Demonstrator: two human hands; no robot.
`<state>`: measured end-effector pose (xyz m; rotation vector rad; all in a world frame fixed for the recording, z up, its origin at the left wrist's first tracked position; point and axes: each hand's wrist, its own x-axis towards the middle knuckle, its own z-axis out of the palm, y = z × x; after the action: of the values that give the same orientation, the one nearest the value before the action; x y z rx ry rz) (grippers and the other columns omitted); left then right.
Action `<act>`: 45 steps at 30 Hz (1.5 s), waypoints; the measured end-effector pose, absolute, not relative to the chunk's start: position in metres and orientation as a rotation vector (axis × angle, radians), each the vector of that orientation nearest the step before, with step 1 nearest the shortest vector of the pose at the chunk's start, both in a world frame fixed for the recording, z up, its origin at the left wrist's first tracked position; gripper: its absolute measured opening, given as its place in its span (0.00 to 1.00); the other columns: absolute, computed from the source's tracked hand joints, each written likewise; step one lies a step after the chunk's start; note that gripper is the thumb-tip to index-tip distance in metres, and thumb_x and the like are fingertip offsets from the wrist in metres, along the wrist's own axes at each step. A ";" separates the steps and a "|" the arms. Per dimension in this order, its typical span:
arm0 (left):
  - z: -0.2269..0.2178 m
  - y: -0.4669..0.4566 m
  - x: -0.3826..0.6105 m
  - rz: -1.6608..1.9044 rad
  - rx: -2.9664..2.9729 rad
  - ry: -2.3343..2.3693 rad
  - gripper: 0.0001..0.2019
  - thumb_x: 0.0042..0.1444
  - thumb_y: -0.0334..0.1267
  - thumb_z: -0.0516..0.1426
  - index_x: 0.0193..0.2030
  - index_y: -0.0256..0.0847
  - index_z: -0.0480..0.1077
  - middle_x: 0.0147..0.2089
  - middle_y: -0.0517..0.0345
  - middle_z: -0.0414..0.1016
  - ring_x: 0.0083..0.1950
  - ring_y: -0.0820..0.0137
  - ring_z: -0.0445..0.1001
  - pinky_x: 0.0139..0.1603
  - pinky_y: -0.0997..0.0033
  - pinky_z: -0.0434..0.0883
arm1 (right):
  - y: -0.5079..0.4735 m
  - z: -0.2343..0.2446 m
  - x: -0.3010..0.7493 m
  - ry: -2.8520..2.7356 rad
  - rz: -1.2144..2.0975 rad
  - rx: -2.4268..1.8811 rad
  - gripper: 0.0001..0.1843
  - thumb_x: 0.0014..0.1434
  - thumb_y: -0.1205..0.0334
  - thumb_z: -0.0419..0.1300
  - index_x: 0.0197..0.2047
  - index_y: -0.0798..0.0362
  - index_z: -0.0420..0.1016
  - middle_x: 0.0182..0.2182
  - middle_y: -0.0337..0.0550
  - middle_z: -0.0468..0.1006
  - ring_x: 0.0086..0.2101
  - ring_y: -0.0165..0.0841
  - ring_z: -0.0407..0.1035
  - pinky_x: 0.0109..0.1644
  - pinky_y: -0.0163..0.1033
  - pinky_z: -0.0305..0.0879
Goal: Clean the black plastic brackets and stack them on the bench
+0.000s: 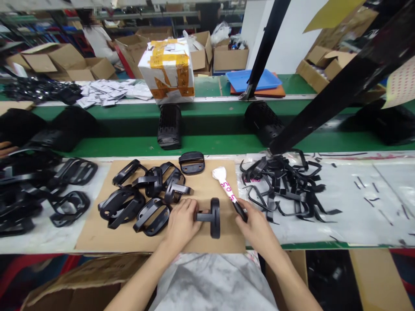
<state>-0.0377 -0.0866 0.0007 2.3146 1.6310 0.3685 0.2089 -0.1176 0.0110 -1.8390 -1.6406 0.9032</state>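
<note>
My left hand (183,218) is closed on a black plastic handle part (215,218), which stands on edge on a cardboard sheet (223,244). To its right, my right hand (256,222) grips the black shaft of a hammer-like tool (227,189). White film with pink print wraps this tool's head and upper shaft, hiding the head's exact form. The head lies beyond the held part, apart from it. Several similar black handle parts (152,218) lie on the cardboard left of my left hand, with another single one (192,163) farther back.
Bent black strips (285,190) are heaped at the right, by a slanted black post (343,82). More black parts (19,190) pile up at the left. Beyond runs a green conveyor (207,144) carrying black perforated housings (169,125). A taped white box (168,69) stands behind it.
</note>
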 end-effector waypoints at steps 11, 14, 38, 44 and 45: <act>-0.008 -0.070 -0.027 0.427 2.406 1.593 0.12 0.69 0.38 0.54 0.33 0.43 0.70 0.34 0.53 0.78 0.40 0.59 0.75 0.46 0.60 0.66 | -0.194 0.011 0.226 -0.726 1.621 -1.350 0.20 0.70 0.42 0.59 0.50 0.50 0.69 0.21 0.28 0.64 0.16 0.21 0.52 0.20 0.28 0.53; -0.006 -0.059 -0.020 0.408 2.385 1.622 0.07 0.66 0.36 0.57 0.35 0.42 0.71 0.35 0.52 0.79 0.41 0.58 0.76 0.46 0.61 0.66 | -0.206 0.006 0.229 -0.460 1.834 -1.301 0.24 0.67 0.37 0.61 0.47 0.51 0.72 0.20 0.26 0.58 0.16 0.18 0.40 0.16 0.25 0.39; -0.010 -0.056 -0.006 0.449 2.328 1.637 0.04 0.64 0.37 0.58 0.36 0.42 0.71 0.39 0.50 0.80 0.45 0.57 0.77 0.50 0.58 0.69 | -0.205 0.012 0.231 -1.368 1.446 -1.879 0.29 0.72 0.43 0.53 0.69 0.49 0.69 0.31 0.40 0.77 0.33 0.36 0.71 0.35 0.36 0.69; -0.008 -0.054 -0.001 0.443 2.260 1.735 0.08 0.63 0.38 0.60 0.32 0.41 0.74 0.35 0.50 0.81 0.42 0.57 0.79 0.47 0.59 0.70 | -0.198 0.012 0.232 -1.295 1.427 -1.856 0.30 0.69 0.42 0.58 0.67 0.49 0.73 0.27 0.41 0.77 0.29 0.38 0.71 0.31 0.38 0.70; -0.008 -0.054 -0.001 0.447 2.256 1.739 0.09 0.64 0.38 0.59 0.32 0.41 0.74 0.35 0.49 0.81 0.42 0.56 0.80 0.47 0.59 0.70 | -0.198 0.013 0.232 -1.274 1.427 -1.850 0.30 0.68 0.42 0.60 0.66 0.49 0.75 0.26 0.41 0.76 0.28 0.39 0.71 0.31 0.38 0.70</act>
<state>-0.0006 -0.0543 -0.0084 2.2556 1.7393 0.4467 0.2320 -0.1981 0.0125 -1.8500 -1.2744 1.4267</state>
